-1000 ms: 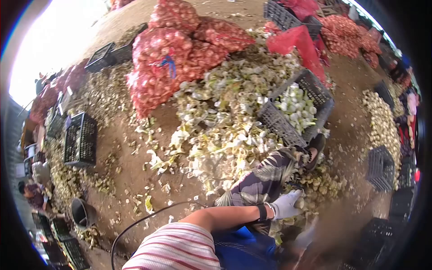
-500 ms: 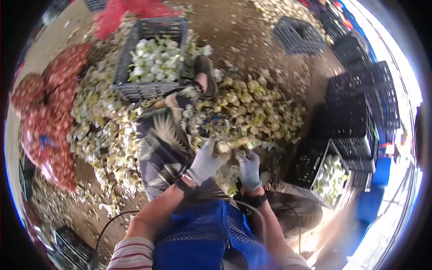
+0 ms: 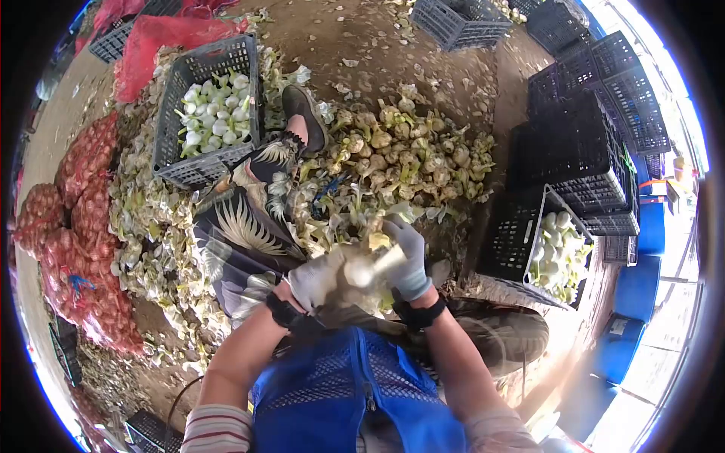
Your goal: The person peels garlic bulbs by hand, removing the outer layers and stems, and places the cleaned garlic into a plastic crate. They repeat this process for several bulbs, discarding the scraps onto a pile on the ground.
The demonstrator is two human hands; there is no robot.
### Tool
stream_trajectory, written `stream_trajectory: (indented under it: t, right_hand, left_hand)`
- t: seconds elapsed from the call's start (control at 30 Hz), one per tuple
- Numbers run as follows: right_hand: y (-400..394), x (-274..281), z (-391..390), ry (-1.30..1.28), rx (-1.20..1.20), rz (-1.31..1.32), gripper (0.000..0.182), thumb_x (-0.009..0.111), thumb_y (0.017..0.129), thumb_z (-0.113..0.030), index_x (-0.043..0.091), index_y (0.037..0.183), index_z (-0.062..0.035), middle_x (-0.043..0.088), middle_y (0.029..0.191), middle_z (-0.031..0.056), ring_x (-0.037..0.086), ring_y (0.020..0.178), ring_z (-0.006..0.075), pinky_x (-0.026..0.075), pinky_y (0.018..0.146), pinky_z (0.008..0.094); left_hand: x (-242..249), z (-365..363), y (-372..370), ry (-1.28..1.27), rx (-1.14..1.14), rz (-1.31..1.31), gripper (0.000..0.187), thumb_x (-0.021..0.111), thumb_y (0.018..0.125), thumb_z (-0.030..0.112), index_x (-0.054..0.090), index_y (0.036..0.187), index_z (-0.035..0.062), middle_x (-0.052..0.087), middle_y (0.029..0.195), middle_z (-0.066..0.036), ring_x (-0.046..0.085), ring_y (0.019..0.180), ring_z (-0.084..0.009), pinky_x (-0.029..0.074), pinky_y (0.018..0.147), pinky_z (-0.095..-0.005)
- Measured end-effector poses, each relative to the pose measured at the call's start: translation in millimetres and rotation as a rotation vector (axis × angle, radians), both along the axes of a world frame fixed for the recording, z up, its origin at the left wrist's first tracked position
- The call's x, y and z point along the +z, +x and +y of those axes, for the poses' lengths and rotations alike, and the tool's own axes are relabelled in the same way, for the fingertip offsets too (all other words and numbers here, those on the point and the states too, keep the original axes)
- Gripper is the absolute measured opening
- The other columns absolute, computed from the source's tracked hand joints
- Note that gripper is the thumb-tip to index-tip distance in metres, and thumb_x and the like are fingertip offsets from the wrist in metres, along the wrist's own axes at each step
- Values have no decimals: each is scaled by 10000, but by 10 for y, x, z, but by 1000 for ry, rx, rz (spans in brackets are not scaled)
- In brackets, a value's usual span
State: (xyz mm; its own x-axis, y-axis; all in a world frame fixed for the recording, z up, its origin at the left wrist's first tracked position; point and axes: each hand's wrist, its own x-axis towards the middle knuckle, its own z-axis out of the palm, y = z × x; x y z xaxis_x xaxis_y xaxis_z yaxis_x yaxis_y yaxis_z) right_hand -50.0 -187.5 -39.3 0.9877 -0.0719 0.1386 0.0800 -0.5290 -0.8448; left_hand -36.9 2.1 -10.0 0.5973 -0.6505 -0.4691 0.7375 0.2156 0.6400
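Both of my hands wear pale gloves and meet over my lap, low in the centre of the head view. A white, partly peeled bulb [image 3: 358, 272] lies between them, its stem towards my right hand [image 3: 409, 259], whose fingers are curled round the stem. My left hand [image 3: 316, 282] is blurred at the bulb's left side, and its fingertips are smeared. Beyond my hands lies a heap of unpeeled bulbs [image 3: 400, 151] with green stems. Peeled skins [image 3: 158, 226] cover the ground at the left.
A black crate of white bulbs [image 3: 166, 128] stands at the upper left, another crate [image 3: 513, 241] at the right. Stacked black crates [image 3: 566, 155] rise beside it. Red net sacks [image 3: 83, 257] lie far left. A grey crate [image 3: 461, 30] is at the top.
The view has shifted, so the heap and crates appear elsewhere in it. A white bulb now shows clearly between my hands, and my right hand has turned and risen.
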Motion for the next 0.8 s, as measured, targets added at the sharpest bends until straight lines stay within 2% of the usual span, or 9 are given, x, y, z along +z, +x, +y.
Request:
stream_trajectory:
  t: [0.03, 0.1, 0.23, 0.33, 0.4, 0.57, 0.6, 0.7, 0.8]
  right_hand:
    - [-13, -12, 44, 109, -74, 106, 322, 524, 782, 29, 663, 1071, -2, 712, 997, 125, 697, 832, 266, 524, 710, 331]
    - [-27, -178, -58, 596, -219, 131, 492, 453, 811, 103, 567, 1284, 30, 686, 1111, 99, 640, 1015, 147, 510, 872, 282]
    - [-432, -7, -223, 1051, 5, 270, 520, 658, 943, -124, 456, 1396, 35, 572, 1310, 90, 582, 1150, 216, 490, 981, 326]
    - [-480, -198, -69, 954, 38, 231, 399, 639, 953, -119, 552, 1313, 29, 645, 1186, 63, 623, 992, 127, 516, 855, 273]
    - [-430, -90, -71, 959, -128, 263, 326, 639, 950, -109, 597, 1245, 24, 669, 1107, 50, 625, 936, 107, 513, 815, 257]
    - [-305, -159, -445, 1300, -758, 246, 171, 682, 941, -201, 677, 943, -30, 637, 745, 4, 555, 592, 93, 478, 560, 229]
    - [-280, -217, -508, 1275, -787, 210, 194, 680, 946, -240, 668, 908, -51, 611, 715, -7, 559, 585, 94, 487, 563, 243]
    - [-297, -14, -410, 1384, -784, 236, 203, 683, 945, -252, 660, 885, -59, 599, 713, -19, 567, 600, 98, 483, 563, 243]
    - [-299, -62, -172, 1180, -605, 247, 200, 670, 955, -265, 682, 937, -65, 632, 786, -25, 599, 689, 103, 482, 597, 241]
  left_hand:
    - [-151, -53, 13, -60, -230, 142, 318, 636, 939, 330, 601, 1055, 36, 695, 930, -160, 682, 721, -247, 576, 640, -338]
    - [-15, -141, 25, -148, -15, 738, 385, 604, 956, 377, 598, 1103, 21, 698, 933, -178, 680, 681, -267, 586, 629, -371]
    - [-161, -74, 61, -265, 52, 441, 406, 573, 966, 378, 592, 1196, 44, 693, 1025, -154, 694, 880, -298, 584, 757, -446]
    - [-250, -180, 65, -310, 134, 422, 296, 564, 975, 232, 608, 1197, 42, 689, 1049, -145, 689, 919, -297, 574, 765, -408]
    - [-160, -150, 26, 264, 229, -469, 247, 534, 961, 69, 630, 1184, 23, 695, 1044, -105, 681, 949, -287, 549, 805, -378]
    - [103, 308, 18, 372, 100, -446, 235, 584, 971, 143, 657, 1132, -11, 683, 895, -25, 610, 787, -78, 472, 688, -217]
    - [91, 417, 44, 69, -63, -246, 241, 573, 982, 177, 657, 1095, -19, 679, 920, -33, 608, 805, -71, 490, 700, -236]
    - [-79, 481, 71, 872, -156, -1430, 359, 633, 942, 358, 666, 993, 4, 681, 1006, -147, 675, 820, -295, 531, 753, -377]
    - [52, 114, 65, 824, -127, -1351, 401, 678, 899, 387, 680, 982, -6, 680, 847, -169, 674, 825, -355, 533, 764, -365]
